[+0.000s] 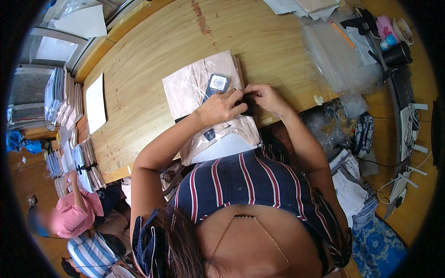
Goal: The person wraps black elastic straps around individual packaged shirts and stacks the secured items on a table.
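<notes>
A stack of folded pale pink garments (183, 90) in clear plastic bags lies at the table's near edge, close against my body. On its top bag is a dark hang tag with a white label (218, 83). A dark strip of cloth (249, 110) runs across the stack and shows at both its sides. My left hand (222, 107) rests over the stack with its fingers curled onto the strip. At the stack's right edge my right hand (265, 97) pinches the strip, fingertips close to the left hand's. The strip's exact ends are hidden by my fingers.
The wooden table (153, 51) spreads ahead, with a white sheet (96, 104) at left. Clear plastic bags (331, 60) and a pencil (342, 33) lie at right, near a telephone (401, 88). Banded garment stacks (85, 162) and two people are at far left.
</notes>
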Tool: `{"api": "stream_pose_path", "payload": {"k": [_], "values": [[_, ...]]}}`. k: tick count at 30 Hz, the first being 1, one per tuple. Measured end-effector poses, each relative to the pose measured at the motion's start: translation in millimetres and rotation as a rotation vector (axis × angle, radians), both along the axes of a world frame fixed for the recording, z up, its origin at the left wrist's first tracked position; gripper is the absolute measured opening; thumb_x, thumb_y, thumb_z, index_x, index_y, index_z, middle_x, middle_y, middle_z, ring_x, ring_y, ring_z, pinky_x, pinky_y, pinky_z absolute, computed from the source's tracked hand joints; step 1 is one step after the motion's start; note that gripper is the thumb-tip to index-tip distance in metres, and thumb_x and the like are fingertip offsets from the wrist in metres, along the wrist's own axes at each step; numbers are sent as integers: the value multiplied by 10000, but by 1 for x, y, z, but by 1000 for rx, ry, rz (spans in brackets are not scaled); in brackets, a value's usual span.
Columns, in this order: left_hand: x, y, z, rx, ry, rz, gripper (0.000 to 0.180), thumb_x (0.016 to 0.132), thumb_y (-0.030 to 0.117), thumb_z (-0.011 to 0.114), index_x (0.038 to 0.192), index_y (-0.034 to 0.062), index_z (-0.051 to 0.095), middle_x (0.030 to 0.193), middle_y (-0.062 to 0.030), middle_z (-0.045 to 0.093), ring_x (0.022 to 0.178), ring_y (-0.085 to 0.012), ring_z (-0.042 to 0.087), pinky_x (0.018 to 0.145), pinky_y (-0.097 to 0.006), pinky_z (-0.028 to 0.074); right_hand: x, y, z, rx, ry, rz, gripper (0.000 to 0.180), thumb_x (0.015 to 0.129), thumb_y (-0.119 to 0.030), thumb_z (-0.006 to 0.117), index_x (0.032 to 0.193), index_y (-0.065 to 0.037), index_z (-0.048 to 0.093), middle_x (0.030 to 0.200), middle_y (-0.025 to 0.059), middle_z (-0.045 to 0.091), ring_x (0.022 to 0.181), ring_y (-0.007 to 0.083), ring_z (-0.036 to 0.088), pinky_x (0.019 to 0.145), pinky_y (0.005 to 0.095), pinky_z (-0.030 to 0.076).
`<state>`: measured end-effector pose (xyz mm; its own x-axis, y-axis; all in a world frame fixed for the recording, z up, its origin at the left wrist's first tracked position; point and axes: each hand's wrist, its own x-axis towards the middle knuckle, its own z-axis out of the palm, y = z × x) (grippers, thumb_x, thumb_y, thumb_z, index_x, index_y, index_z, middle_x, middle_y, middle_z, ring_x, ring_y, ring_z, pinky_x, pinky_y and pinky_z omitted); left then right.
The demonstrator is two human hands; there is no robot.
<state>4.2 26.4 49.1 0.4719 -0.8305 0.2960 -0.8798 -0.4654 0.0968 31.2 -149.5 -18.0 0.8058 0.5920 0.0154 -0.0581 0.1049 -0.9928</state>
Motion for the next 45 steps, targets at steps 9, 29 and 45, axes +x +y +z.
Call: {"api": "stream_pose_path", "payload": {"k": [9,29,45], "values": [[-1,0,11,16,-42,-47,125,599,147,494,691,71,532,795,-33,484,784,-163,484,599,-253,423,-4,-6,29,-428,-734,-210,163,622,-3,550,776,7,498,727,131,507,649,284,513,572,316,425],[-60,99,11,-1401,556,806,639,627,-30,607,1166,8,265,1135,-129,387,997,-220,410,847,-326,331,-30,21,62,-170,-380,-326,606,656,-84,633,1144,2,284,1012,145,464,896,168,484,755,274,402],[15,2,30,-627,788,284,525,719,235,584,1113,-17,345,801,-74,505,676,-120,468,639,-224,374,-117,-109,67,-48,70,-936,685,550,-65,698,1141,-27,353,1069,68,443,965,181,429,860,286,330]]}}
